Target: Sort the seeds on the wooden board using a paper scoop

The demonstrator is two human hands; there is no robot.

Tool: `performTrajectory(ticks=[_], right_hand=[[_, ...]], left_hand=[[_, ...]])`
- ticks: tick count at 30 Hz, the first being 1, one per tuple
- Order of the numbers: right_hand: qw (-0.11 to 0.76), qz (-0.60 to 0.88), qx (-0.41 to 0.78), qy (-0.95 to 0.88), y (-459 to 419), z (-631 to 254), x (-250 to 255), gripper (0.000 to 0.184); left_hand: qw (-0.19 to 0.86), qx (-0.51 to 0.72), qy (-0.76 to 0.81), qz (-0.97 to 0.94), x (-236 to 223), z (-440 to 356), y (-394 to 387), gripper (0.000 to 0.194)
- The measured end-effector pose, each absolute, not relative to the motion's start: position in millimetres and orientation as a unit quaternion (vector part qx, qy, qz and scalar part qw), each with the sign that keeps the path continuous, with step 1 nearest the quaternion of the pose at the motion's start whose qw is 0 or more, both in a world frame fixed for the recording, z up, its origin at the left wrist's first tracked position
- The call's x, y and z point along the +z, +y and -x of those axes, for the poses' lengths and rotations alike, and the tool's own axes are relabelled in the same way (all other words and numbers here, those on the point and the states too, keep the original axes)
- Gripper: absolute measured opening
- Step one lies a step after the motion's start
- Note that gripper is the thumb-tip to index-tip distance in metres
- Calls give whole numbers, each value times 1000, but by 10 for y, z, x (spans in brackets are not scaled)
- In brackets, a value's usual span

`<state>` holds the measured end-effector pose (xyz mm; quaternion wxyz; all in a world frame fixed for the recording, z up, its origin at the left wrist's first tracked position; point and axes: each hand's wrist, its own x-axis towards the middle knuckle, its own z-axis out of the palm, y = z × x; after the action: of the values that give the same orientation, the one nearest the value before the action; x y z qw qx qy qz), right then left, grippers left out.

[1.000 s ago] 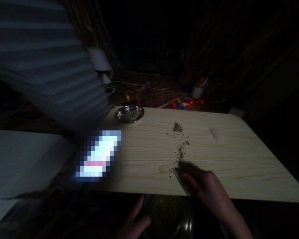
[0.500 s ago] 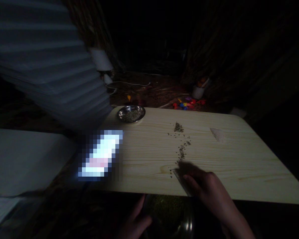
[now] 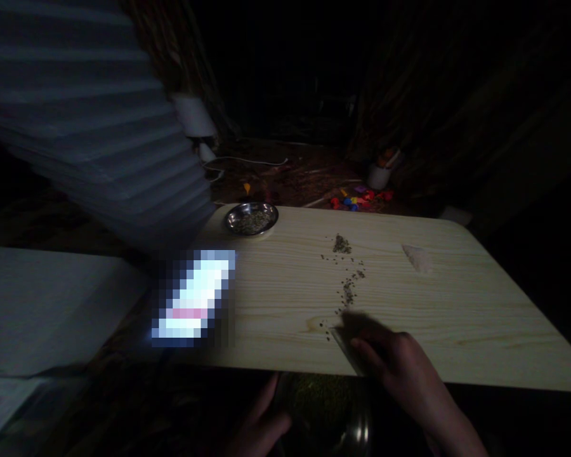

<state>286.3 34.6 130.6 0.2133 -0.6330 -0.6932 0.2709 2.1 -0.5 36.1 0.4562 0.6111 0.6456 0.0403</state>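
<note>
Below the table's front edge, my left hand [image 3: 261, 419] grips the left side of a shiny metal bowl [image 3: 361, 431], its thumb near the rim. Small greenish grains [image 3: 321, 397] fill the bowl, too dark to name. My right hand [image 3: 404, 362] is closed on a thin, flat, card-like piece [image 3: 345, 346], its edge resting on the tabletop just above the bowl. Dim light hides what exactly this piece is. Close to its far end lie a few dark seeds [image 3: 327, 332]. More dark seeds [image 3: 347, 292] trail away from me toward a small heap [image 3: 341, 244].
A shallow metal dish [image 3: 252, 219] of seeds stands at the wooden table's [image 3: 285, 304] far left corner. A pale heap of grains [image 3: 417, 259] lies at right. A blurred glowing screen [image 3: 193, 298] is at left. Colourful small objects [image 3: 361, 199] lie on the floor beyond.
Almost nothing differs. A seed or two by the flat piece have shifted slightly; both hands keep their places.
</note>
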Motion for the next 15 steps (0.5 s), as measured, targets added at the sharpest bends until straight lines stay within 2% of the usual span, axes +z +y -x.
performTrajectory(ticks=[8,12,15], right_hand=[[225,623,246,-708,419,-2755,1372,31],[233,620,224,-715,473,-2709,1358,33],[238,628,199,-714,486,-2732,1324,32]], left_hand=[[461,46,646,-607,397,-32,-8,69],[495,91,643,-577,338,-39,-21,69],[514,76,645,-561,333,-55,-25,71]])
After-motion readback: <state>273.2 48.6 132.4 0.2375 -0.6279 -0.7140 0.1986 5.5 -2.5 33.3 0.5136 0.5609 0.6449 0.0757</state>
